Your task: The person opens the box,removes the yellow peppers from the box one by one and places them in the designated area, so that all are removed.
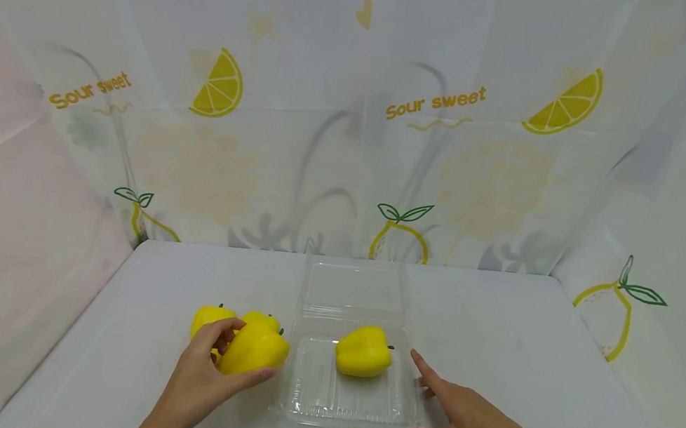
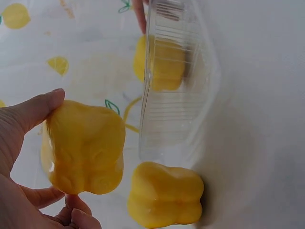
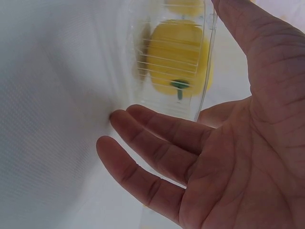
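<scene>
My left hand (image 1: 201,371) grips a yellow bell pepper (image 1: 255,351) between thumb and fingers, left of a clear plastic clamshell container (image 1: 310,401). In the left wrist view the pepper (image 2: 85,148) shows its lobed underside and hangs above the tabletop. Inside the container's base lies another yellow bell pepper (image 1: 364,352) on its side, its green stem facing right. My right hand (image 1: 472,421) is at the container's right side, fingers extended; in the right wrist view its thumb lies along the clear rim (image 3: 209,62).
Behind my left hand sit more yellow bell peppers (image 1: 210,316), partly covered by the hand and the held pepper. The container's lid (image 1: 355,287) lies folded back toward the rear. A white table (image 1: 484,315) meets a lemon-printed cloth backdrop (image 1: 285,165) around its back and sides.
</scene>
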{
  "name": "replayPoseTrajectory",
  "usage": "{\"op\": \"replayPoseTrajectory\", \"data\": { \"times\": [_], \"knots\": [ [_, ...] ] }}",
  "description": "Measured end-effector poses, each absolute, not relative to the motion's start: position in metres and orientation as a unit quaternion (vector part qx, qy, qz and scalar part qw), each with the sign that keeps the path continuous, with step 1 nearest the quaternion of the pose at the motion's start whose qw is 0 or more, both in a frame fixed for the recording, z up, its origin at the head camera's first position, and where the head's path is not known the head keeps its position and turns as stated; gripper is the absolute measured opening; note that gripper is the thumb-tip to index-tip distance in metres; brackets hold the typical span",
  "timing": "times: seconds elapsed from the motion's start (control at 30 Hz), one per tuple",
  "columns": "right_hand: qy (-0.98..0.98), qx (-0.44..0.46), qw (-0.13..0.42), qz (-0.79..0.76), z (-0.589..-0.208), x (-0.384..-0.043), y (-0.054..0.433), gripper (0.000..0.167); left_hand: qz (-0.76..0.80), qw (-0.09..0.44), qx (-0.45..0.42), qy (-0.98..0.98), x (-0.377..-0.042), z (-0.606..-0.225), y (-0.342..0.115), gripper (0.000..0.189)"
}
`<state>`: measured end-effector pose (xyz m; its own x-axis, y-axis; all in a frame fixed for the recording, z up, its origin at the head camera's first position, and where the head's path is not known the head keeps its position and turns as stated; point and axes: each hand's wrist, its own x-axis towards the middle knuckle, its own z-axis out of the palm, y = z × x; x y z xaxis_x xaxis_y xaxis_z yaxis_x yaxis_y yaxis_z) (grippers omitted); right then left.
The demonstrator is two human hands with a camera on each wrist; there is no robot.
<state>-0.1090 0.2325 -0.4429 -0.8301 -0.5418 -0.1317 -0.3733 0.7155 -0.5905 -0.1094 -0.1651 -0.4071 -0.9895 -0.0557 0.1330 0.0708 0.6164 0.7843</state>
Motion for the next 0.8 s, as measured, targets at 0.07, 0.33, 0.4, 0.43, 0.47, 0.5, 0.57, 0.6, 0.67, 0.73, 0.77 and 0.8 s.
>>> {"op": "replayPoseTrajectory", "data": {
  "times": [0.07,0.33,0.4,0.43,0.47,0.5,0.57,0.6,0.67,0.73,0.77,0.8],
  "knots": [
    [0.914,-0.249,0.152,-0.282,-0.443,-0.109,0.233,0.107,-0.433,0.071,-0.006,-0.899,-0.108,-0.407,-0.167,0.078],
    [0.913,-0.250,0.151,-0.284,-0.444,-0.110,0.233,0.106,-0.429,0.061,-0.005,-0.901,-0.101,-0.405,-0.178,0.076],
    [0.913,-0.250,0.152,-0.285,-0.444,-0.110,0.233,0.106,-0.429,0.051,0.001,-0.902,-0.101,-0.405,-0.180,0.076],
    [0.913,-0.250,0.153,-0.285,-0.444,-0.110,0.232,0.106,-0.428,0.046,0.002,-0.903,-0.100,-0.405,-0.181,0.077],
    [0.912,-0.250,0.153,-0.286,-0.444,-0.110,0.232,0.106,-0.427,0.041,0.004,-0.903,-0.100,-0.405,-0.182,0.078],
    [0.912,-0.249,0.153,-0.286,-0.444,-0.109,0.232,0.106,-0.425,0.036,0.006,-0.904,-0.100,-0.405,-0.183,0.078],
    [0.912,-0.251,0.152,-0.287,-0.444,-0.109,0.232,0.106,-0.418,0.025,0.009,-0.908,-0.099,-0.405,-0.184,0.079],
    [0.912,-0.252,0.151,-0.286,-0.443,-0.109,0.232,0.106,-0.415,0.019,0.010,-0.909,-0.098,-0.405,-0.184,0.080],
    [0.912,-0.253,0.149,-0.286,-0.443,-0.109,0.232,0.106,-0.412,0.007,0.012,-0.911,-0.098,-0.405,-0.185,0.081],
    [0.912,-0.254,0.148,-0.285,-0.443,-0.109,0.232,0.106,-0.408,-0.002,0.011,-0.913,-0.097,-0.406,-0.186,0.081],
    [0.913,-0.254,0.147,-0.285,-0.443,-0.109,0.232,0.106,-0.408,-0.005,0.010,-0.913,-0.097,-0.406,-0.186,0.081],
    [0.913,-0.254,0.147,-0.285,-0.443,-0.109,0.232,0.106,-0.409,-0.008,0.010,-0.913,-0.097,-0.407,-0.187,0.081]
  ]
}}
